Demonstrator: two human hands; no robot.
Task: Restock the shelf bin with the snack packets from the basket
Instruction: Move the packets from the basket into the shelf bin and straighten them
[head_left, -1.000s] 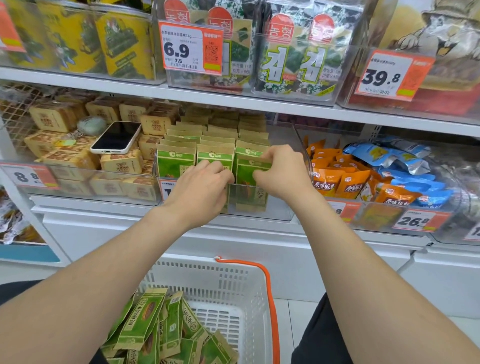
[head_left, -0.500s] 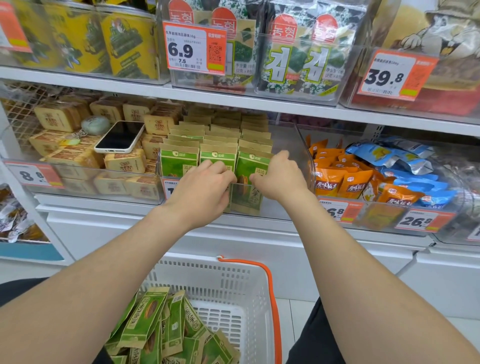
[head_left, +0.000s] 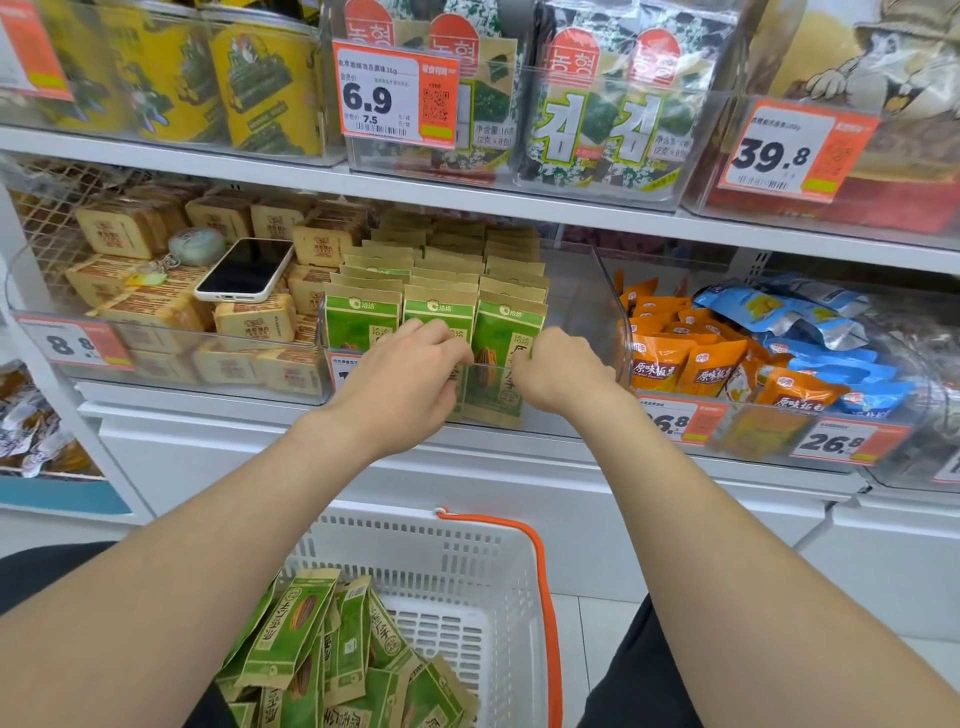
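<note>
Green snack packets stand in three rows inside the clear shelf bin on the middle shelf. The front right packet stands upright between my hands. My left hand has its fingers curled against that packet's left edge, at the bin's front rim. At the packet's right edge my right hand is curled the same way. My fingertips are partly hidden. Below, the white basket with an orange handle holds several more green packets in a loose pile.
A phone lies on tan boxes in the bin to the left. Orange and blue packets fill the bin on the right. Seaweed packs and price tags line the upper shelf.
Both hands have slid down from the top of the front right packet to the bin's front rim, and more of that packet's face now shows between them.
</note>
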